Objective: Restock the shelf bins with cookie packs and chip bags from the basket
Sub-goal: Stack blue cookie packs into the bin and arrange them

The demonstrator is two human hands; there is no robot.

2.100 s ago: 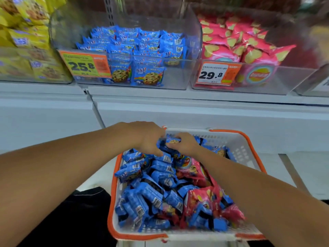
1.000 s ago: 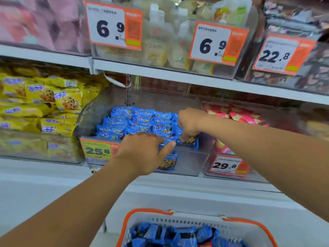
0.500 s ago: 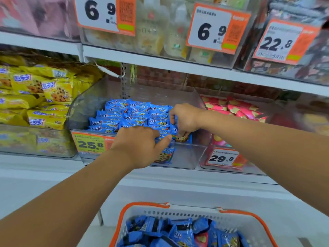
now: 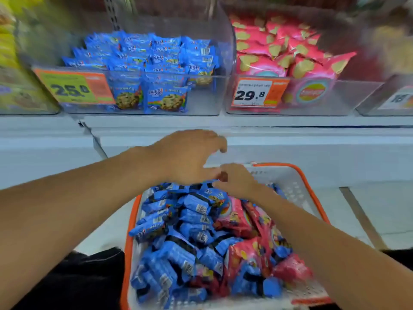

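Both hands empty: left hand [image 4: 187, 155] spread above basket [image 4: 312, 175] far rim, right hand [image 4: 237, 180] loosely curled over blue cookie packs [image 4: 185, 222] (basket's left side). Chip bags [image 4: 245, 222] are interleaved; wrong-bin pickup risked.

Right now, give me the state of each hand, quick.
Left hand: open, fingers loosely curved, above the basket, holding nothing.
Right hand: over the blue cookie packs; grip cannot be told.
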